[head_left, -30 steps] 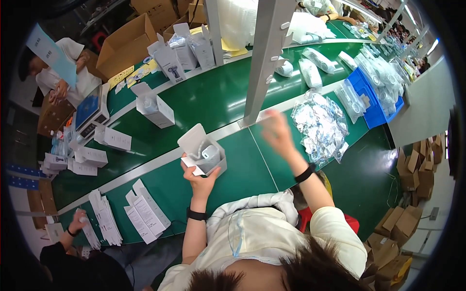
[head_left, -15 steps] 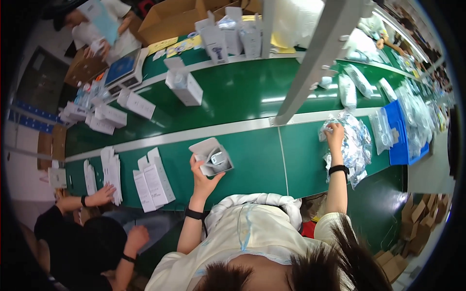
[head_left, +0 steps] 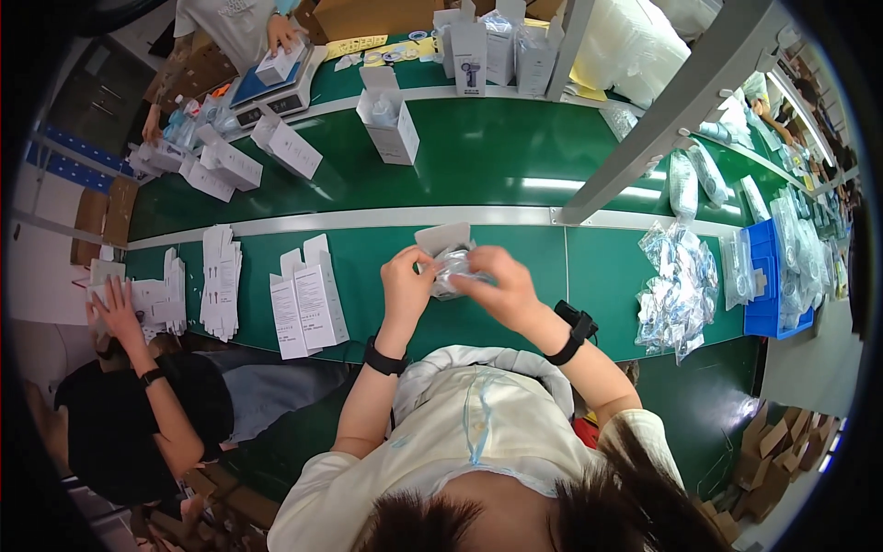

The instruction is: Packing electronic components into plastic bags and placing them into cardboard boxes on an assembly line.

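An upright white carton, its back flap raised, sits between my hands at the near edge of the green table. A crinkled, shiny clear plastic packet is at the carton's mouth. My right hand pinches the packet from the right, fingers bent over the opening. My left hand is closed at the carton's left edge, its thumb and fingertips right against the packet. What lies inside the carton is hidden by the packet and my fingers.
Shiny packets lie heaped at the right, beside a blue bin of bagged parts. White cartons stand at the left, near flat folded cartons. A co-worker's hand is farther left. A metal post rises at the table's back.
My right hand has come from the packet heap to the carton, bringing a packet. My left hand has shifted to the carton's left edge. The view has turned slightly.
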A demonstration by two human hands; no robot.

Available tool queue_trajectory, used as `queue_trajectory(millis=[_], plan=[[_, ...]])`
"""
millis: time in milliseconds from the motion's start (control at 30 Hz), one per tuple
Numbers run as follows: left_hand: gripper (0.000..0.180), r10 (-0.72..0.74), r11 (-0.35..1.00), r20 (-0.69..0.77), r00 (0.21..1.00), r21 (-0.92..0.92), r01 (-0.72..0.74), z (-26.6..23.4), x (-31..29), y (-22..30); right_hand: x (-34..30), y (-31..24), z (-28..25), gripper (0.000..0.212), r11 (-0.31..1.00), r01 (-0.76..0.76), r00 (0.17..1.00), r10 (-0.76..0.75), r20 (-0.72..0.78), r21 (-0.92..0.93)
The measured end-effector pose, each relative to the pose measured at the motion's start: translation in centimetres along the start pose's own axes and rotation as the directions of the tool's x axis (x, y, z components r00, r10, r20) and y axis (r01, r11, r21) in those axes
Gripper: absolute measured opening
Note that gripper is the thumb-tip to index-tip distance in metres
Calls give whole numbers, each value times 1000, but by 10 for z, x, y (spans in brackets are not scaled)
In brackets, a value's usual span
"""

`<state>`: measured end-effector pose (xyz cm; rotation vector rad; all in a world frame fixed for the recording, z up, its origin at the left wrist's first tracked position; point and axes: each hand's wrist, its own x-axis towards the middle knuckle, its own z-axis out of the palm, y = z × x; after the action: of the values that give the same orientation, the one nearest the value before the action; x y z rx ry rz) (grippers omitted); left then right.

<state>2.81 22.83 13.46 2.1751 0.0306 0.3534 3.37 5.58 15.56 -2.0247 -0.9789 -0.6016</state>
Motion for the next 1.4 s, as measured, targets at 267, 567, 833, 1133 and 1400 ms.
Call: queue_trajectory(millis=[267, 567, 833, 1133, 1400], plan=[[13, -186, 981, -9, 983, -50, 185, -5, 3, -7, 3, -5, 19, 32, 970, 110, 908, -9, 419, -217], [17, -158, 987, 5, 987, -38, 158, 0, 8, -11, 6, -4, 27, 51, 956, 150, 661, 93, 744, -252], [68, 69, 885, -135, 988, 466, 2, -83, -12, -104, -40, 44, 31, 88, 848, -426, 901, 367, 230, 316], [66, -313, 699, -11, 950, 674, 238, -52, -42, -147, 18, 135, 63, 100, 456, -577, 704, 698, 129, 678], [74, -202, 858, 304, 931, 513, 18, 36, -12, -44, 22, 194, 53, 93, 806, -589, 787, 589, -182, 59]])
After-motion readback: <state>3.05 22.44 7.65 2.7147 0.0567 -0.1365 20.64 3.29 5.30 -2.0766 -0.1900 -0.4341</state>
